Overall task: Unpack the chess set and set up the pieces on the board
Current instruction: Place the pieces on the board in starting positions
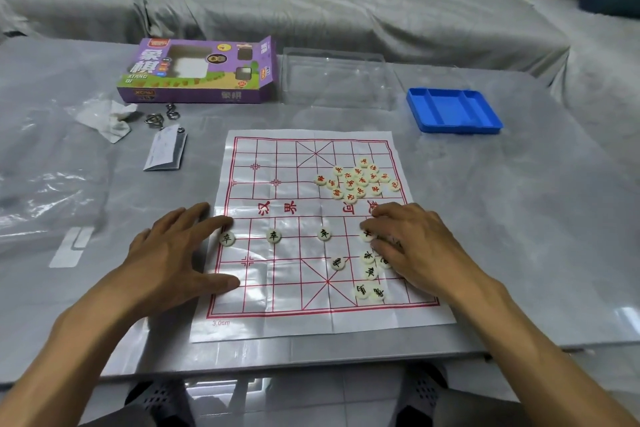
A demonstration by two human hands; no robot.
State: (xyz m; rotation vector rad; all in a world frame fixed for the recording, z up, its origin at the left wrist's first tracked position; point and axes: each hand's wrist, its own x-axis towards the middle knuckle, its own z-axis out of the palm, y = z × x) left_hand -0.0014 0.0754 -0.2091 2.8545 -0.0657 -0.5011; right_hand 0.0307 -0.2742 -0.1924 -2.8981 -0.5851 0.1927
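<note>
The chess set is out of its purple box and spread over the paper board, which lies flat on the grey table right in front of the person. 3 black-lettered pieces sit in a row along the near pawn line: one at the left edge, one further in, one near the middle. The left hand lies flat, fingers straight and spread, pressing the left margin of the board, its fingertips just beside the leftmost piece. The right hand covers the right side, fingers bent over a fourth piece on the same line; whether it pinches that piece or only nudges it cannot be told from here. Below and beside it lies a loose cluster of black pieces, still unsorted. Across the river, the red pieces sit in one heap, none placed yet.

So the job looks early: a pawn row half done. The risks? That thin sheet looks light and creased, so if the left hand lifts, a sweep of the right could drag the board and shift the 3 placed pieces. The right wrist also hangs over the loose cluster, and a careless slide might scatter those off the sheet. The blue tray and clear lid stand well apart.
</note>
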